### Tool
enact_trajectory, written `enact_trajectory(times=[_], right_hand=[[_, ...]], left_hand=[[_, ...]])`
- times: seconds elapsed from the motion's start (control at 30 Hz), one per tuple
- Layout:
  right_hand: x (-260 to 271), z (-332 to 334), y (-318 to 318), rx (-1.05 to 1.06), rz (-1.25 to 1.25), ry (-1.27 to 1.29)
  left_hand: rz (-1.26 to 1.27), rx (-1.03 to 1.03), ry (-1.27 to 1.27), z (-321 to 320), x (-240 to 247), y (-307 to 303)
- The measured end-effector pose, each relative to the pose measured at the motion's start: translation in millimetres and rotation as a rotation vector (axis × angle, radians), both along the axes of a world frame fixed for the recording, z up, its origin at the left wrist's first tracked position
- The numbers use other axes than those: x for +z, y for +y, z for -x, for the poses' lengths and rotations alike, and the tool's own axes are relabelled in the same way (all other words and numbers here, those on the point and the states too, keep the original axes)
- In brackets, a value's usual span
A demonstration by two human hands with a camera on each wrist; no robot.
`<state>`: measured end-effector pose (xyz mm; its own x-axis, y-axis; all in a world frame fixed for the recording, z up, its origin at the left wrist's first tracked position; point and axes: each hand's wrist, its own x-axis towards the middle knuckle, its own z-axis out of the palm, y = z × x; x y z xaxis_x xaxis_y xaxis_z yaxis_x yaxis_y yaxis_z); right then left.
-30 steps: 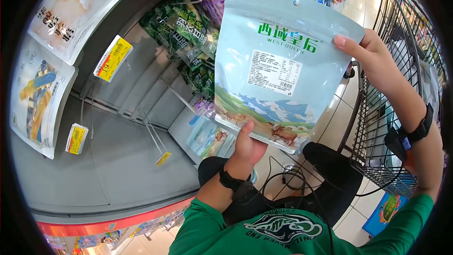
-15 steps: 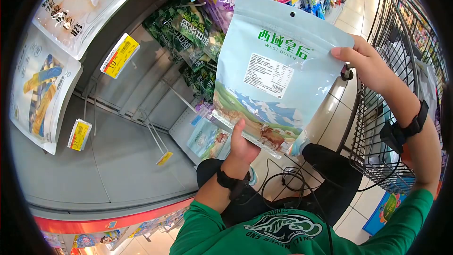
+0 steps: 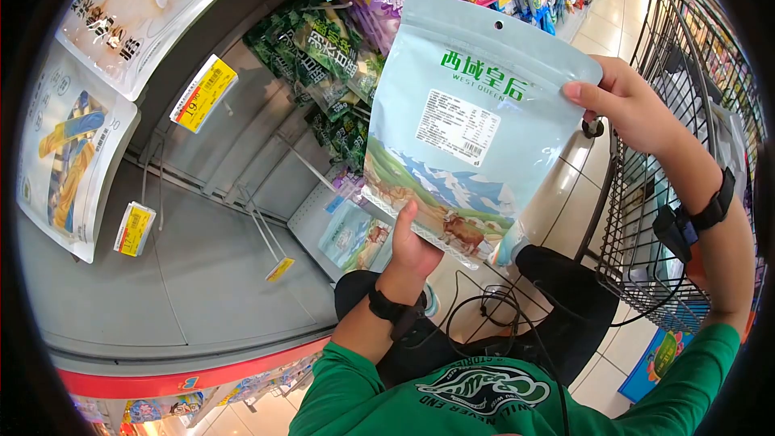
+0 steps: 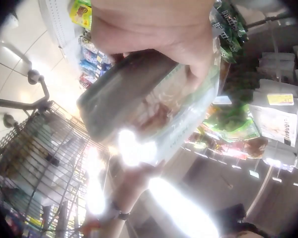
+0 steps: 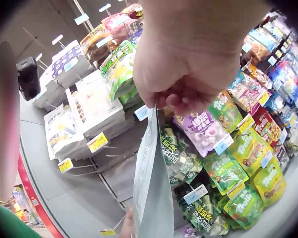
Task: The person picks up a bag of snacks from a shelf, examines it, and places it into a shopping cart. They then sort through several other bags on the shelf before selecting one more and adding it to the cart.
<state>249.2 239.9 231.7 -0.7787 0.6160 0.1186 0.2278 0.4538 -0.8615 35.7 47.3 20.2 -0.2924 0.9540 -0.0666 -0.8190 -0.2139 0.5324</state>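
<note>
A pale blue resealable snack bag (image 3: 464, 56) is held up tilted in front of the body, its printed back with white label towards the head camera. At its upper right corner my right hand (image 3: 626, 105) pinches it, thumb on the near face. My left hand (image 3: 416, 249) grips the bottom edge with the thumb in front, its fingers hidden behind. In the left wrist view the bag's bottom (image 4: 134, 94) lies under the left hand (image 4: 154, 27). The right wrist view shows the bag (image 5: 154, 198) edge-on below the curled fingers of the right hand (image 5: 188, 79).
At left is a grey shelf (image 3: 113, 307) with bare hooks, price tags (image 3: 203, 95) and white bags (image 3: 73, 145). Green packets (image 3: 323, 52) hang behind the bag. A wire shopping cart (image 3: 646, 250) stands at right. A black cable (image 3: 484, 295) loops between the legs.
The bag has shifted slightly left and tilted a little, with both hands moving along. The head view has also turned slightly. The grips look the same.
</note>
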Motion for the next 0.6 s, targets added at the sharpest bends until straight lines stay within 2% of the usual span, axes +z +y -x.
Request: enact_trajectory(times=[0.23, 0.3, 0.4, 0.6], right_hand=[[0.4, -2.4, 5.6, 0.003, 0.028, -0.028], [1.6, 0.1, 1.4, -0.058, -0.002, -0.031], [-0.8, -2.9, 16.9, -0.023, -0.039, -0.146], [1.9, -0.5, 13.9, -0.001, 0.026, -0.149]], left_hand=[[-0.02, -0.017, 0.0, 1.2, -1.8, 0.3], [-0.01, 0.001, 0.002, 2.2, -3.9, 1.1], [0.015, 0.018, 0.007, 4.9, -8.3, 0.6], [0.035, 0.031, 0.015, 4.9, -12.7, -1.1]])
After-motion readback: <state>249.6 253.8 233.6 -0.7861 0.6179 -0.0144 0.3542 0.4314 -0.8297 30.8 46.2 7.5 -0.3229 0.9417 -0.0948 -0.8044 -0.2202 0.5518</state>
